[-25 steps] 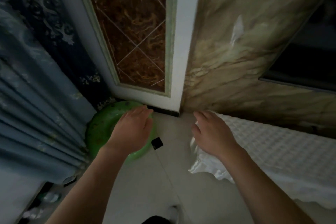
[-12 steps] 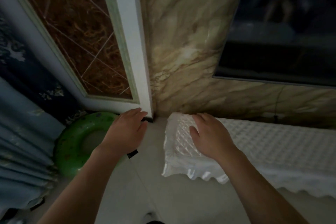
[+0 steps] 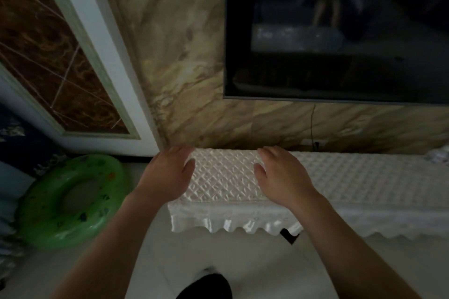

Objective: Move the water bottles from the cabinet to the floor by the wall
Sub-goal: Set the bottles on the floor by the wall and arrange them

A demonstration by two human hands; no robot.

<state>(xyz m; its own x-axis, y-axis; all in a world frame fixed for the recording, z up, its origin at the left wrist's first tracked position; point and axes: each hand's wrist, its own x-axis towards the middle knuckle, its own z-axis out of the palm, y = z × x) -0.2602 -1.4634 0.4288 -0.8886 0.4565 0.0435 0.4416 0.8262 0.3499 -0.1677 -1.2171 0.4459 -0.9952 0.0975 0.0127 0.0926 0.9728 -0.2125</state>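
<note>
Your left hand (image 3: 167, 175) and right hand (image 3: 283, 178), spread and empty, hang over the quilted cabinet cover (image 3: 226, 177); next, probably, find the water bottles.

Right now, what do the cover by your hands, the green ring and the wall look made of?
Cover: white quilted fabric, satin-like sheen, scalloped hem. Ring: glossy green plastic, probably inflatable vinyl, given its puffed shape. Wall: tan veined marble-look slabs, polished; real stone or print, cannot tell.

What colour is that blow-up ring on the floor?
The inflatable swim ring is bright green with small coloured prints, seen clearly in the head view.
</note>
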